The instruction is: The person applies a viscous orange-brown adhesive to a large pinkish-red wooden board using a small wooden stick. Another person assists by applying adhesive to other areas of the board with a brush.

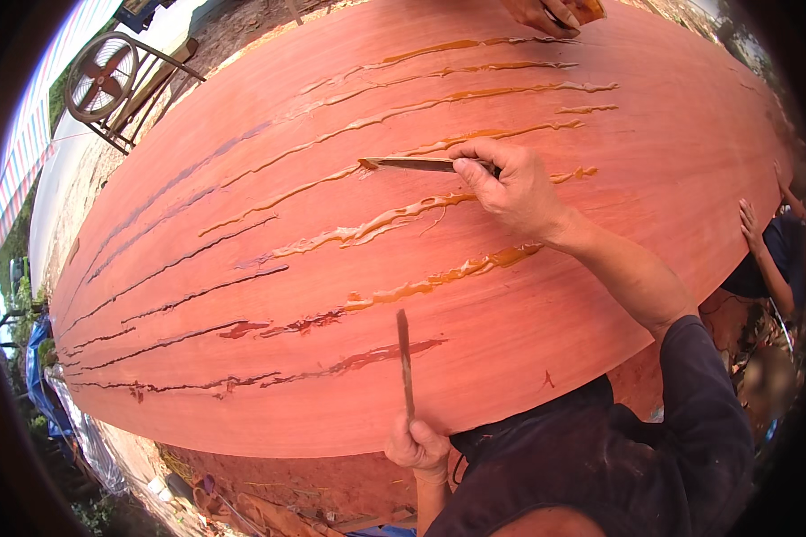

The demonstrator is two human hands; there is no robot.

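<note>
A broad reddish wooden slab (287, 421) lies before me, streaked with long cracks. My right hand (515, 192) is closed on a slim flat-bladed spatula (412, 165), pointing left. The spatula's tip carries orange-brown paste and sits at one of the paste-covered cracks. Close to the near edge, my left hand (418, 445) grips the lower end of a narrow, dark flat strip (406, 362), its upper end over the wood; I cannot tell its exact kind. Thick glossy orange paste (439, 276) lies in ridges along several cracks. Other cracks (188, 338), toward the left, look dark.
At the far edge, another person's hand (539, 13) holds something orange. A second person's hand (750, 225) rests against the slab's right edge. A round fan (104, 78) on a metal frame stands at the far left. Blue sheeting (40, 367) hangs beyond the left end.
</note>
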